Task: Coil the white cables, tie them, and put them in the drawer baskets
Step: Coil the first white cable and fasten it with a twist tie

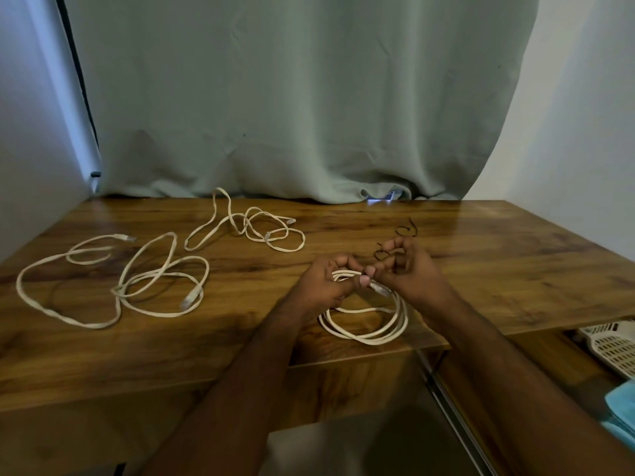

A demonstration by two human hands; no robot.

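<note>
Tying step in hand, by the look of it. Near the front edge of the glossy brown wood-grain table [481, 262], at about 5 o'clock from the table's middle: a coiled white network cable [369, 329], loops gathered into a rough ring, its lower arc resting on the tabletop. Left hand [326, 283] gripping the top of that ring, fingers curled round the bunched strands, thumb pressed across them. Right hand [405, 269] just beside it at 3 o'clock, thumb and forefinger pinching at the clear plug end of the coil; remaining fingers curled, with a thin black twist tie [379, 254] looped at their tips. Cannot tell exactly how the tie is held. A second thin black tie [407, 230] lying loose on the table at 12 o'clock from the right hand.

Two more white cables yet to be coiled: a loose sprawled one [113, 286] at 9 o'clock, and a smaller tangled one [247, 228] at 11 o'clock, well apart from the hands.

White perforated plastic drawer basket [611, 348] at 4 o'clock, below the table edge, partly out of view.

Next move, judged: tuck the plug end against the bundle, pass the tie round all strands, twist it shut while keeping the left grip firm so loops do not spring apart.
</note>
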